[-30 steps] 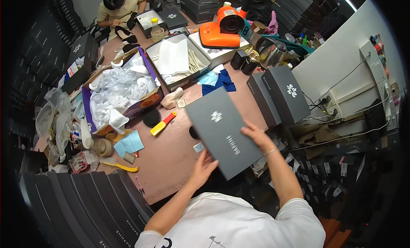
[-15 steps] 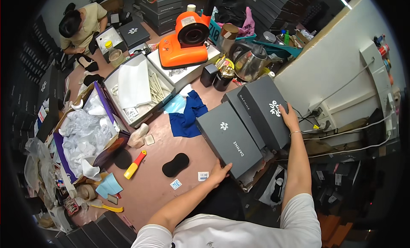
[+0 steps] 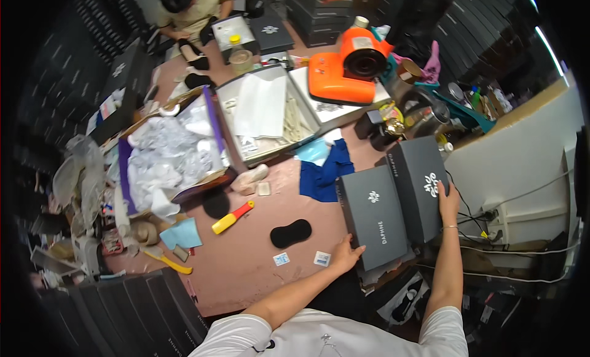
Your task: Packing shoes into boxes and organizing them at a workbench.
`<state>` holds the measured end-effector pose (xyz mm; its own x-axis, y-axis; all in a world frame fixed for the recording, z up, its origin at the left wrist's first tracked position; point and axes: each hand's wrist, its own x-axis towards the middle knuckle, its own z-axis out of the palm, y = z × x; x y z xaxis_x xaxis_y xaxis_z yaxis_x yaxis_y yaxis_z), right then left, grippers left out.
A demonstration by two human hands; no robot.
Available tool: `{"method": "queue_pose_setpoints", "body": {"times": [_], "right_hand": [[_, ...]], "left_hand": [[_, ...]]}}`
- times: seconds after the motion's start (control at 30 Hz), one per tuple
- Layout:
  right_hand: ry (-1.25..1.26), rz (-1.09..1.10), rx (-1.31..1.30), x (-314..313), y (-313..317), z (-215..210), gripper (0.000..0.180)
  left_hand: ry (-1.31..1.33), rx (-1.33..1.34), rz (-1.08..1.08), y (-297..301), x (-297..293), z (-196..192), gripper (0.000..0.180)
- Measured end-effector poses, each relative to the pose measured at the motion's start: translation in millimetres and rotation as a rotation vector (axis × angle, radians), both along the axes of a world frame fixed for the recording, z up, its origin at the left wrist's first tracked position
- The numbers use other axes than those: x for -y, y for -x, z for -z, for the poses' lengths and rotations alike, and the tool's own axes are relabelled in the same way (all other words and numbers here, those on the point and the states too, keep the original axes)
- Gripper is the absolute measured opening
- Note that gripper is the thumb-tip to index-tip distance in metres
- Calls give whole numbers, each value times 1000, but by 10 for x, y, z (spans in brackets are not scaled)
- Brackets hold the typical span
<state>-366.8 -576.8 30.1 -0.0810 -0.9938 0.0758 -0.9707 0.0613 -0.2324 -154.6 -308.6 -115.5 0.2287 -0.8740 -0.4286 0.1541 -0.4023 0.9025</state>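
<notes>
Two dark grey shoeboxes are side by side at the right edge of the pinkish table. My left hand [image 3: 347, 253] grips the lower left corner of the nearer shoebox [image 3: 375, 218], which lies with its printed lid facing up. Against its right side is the second shoebox [image 3: 416, 191], tilted. My right hand [image 3: 448, 203] holds this one by its right edge, fingers on the pale flower-like emblem. A black insole-shaped pad [image 3: 291, 233] and two small printed stickers [image 3: 321, 258] lie left of my left hand.
Left of the boxes lies a blue cloth [image 3: 326, 172]. An orange machine [image 3: 344, 77], a kettle [image 3: 424, 114] and jars stand behind. Open boxes hold white paper [image 3: 261, 105] and crumpled plastic [image 3: 172, 154]. A red-yellow tool [image 3: 233, 217] lies mid-table. Another person [image 3: 196, 12] sits far left.
The whole view has shifted, so things appear farther right. The tilted shoebox now sits closer against the nearer one, covering the grey strip that showed between them. Both hands keep their hold.
</notes>
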Motion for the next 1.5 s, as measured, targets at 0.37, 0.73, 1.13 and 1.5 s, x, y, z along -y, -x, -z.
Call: {"method": "queue_pose_setpoints", "body": {"times": [0.37,0.73,1.13,1.5], "right_hand": [[-370,-996,976,-2721,-2960,-363,63],[-541,-2038,1332,-5563,-4338,-2290,83],[-1530,-1282,1815,-4960,-3986,-2334,54],[-1350,-708,1173,-4187,-2480,300,77]], "left_hand": [[713,487,-214,-1293,-2318,-2674,37],[391,1331,-1717,-2251,-6004,-3917,57],[454,1297,-1078,-1697,-4574,-3852,83],[235,-250,-861,-1411,-3685,-1091,46]]}}
